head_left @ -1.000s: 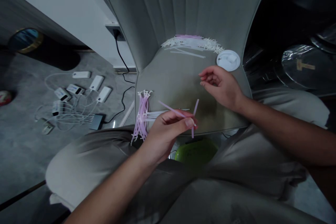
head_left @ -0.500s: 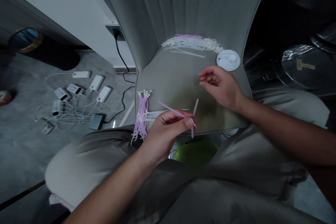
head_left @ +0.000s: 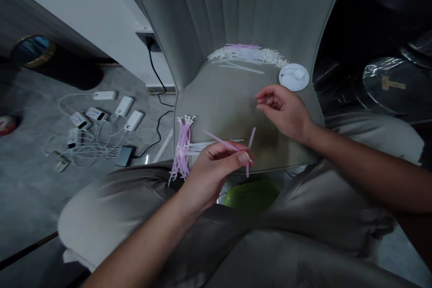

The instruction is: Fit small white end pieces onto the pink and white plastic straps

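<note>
My left hand (head_left: 219,166) is closed in a pinch on thin lilac sticks (head_left: 221,140). One points up and left, and another length crosses upright at the fingertips. My right hand (head_left: 285,110) hovers above the chair seat, fingers loosely curled and thumb apart, with nothing visible between them. Beside my left hand lies a bundle of lilac sticks with white forked ends (head_left: 184,144), next to white sticks (head_left: 202,147) partly hidden by that hand. A pile of white and lilac sticks (head_left: 246,55) is at the back of the seat.
The grey chair (head_left: 209,94) stands between my knees. A round white dish (head_left: 293,77) holding white bits sits at the seat's right. White power banks (head_left: 134,121) with tangled cables lie on the floor at left. A green object (head_left: 251,194) is below the seat.
</note>
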The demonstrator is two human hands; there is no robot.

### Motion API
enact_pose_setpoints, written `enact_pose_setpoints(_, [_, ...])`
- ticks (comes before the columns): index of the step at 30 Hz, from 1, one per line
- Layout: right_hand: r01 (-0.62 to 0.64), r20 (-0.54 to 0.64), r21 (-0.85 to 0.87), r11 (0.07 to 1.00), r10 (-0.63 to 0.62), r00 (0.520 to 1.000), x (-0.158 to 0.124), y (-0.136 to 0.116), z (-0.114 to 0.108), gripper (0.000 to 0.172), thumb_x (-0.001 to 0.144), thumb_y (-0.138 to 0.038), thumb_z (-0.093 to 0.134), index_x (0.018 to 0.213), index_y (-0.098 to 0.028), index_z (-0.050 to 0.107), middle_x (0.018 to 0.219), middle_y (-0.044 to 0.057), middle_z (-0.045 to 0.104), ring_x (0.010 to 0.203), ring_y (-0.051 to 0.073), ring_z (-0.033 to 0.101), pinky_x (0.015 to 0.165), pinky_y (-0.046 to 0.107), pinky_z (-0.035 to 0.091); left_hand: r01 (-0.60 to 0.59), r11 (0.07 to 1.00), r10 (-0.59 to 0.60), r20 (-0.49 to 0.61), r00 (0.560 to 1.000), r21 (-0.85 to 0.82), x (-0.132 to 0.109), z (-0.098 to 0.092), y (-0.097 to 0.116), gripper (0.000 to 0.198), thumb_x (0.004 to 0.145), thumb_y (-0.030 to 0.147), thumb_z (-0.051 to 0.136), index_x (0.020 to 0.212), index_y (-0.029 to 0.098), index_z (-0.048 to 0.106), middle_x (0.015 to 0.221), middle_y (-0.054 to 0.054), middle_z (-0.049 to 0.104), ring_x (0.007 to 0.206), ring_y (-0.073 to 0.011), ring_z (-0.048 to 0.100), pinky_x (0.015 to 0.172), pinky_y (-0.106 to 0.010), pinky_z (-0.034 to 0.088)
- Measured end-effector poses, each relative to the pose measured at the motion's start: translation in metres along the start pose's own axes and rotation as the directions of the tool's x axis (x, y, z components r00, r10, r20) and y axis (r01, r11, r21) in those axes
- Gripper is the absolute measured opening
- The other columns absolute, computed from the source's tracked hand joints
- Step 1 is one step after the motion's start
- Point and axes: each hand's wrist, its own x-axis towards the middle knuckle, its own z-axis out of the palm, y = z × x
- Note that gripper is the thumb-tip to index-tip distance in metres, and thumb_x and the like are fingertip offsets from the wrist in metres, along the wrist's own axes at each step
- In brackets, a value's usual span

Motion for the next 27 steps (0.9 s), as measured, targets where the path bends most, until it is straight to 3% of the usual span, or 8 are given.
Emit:
enact_pose_setpoints(9, [-0.005,0.004,0.009,1.0,0.005,1.0,0.0015,0.0013,-0.0009,0.02,0.074,-0.012,0.06,0.092,-0.021,0.059,0.085,0.0,0.06,0.074,0.012,0.056,0.066,0.027,0.045,0.005,1.0,-0.005,-0.005,1.0,-0.002,0.0,0.0006,0.0,0.012,0.067,0.025,0.084,0.074,0.02,0.075,0.075,0.001,0.072,0.068,-0.0096,0.067,0.068,-0.021,0.053])
enact_pose_setpoints(20, [0.01,0.008,-0.033,0.999,-0.01,1.0,0.0005,0.0,-0.0023,0.02,0.077,-0.011,0.058,0.094,-0.021,0.06,0.085,-0.001,0.06,0.064,0.01,0.05,0.06,0.026,0.042,0.013,1.0,-0.013,0.002,1.0,0.012,0.0011,0.002,0.0006,0.011,0.068,0.025,0.083,0.075,0.021,0.076,0.074,0.002,0.073,0.069,-0.0089,0.067,0.069,-0.02,0.053])
enact_pose_setpoints(27, [0.017,0.011,0.01,1.0,-0.017,1.0,0.001,0.0028,-0.0027,0.021,0.076,-0.011,0.058,0.094,-0.021,0.06,0.09,0.001,0.063,0.076,0.013,0.057,0.067,0.028,0.046,0.017,1.0,-0.017,0.006,1.0,0.008,0.0022,0.0011,-0.0003,0.011,0.067,0.025,0.083,0.074,0.021,0.076,0.075,0.001,0.073,0.07,-0.0098,0.067,0.07,-0.021,0.053])
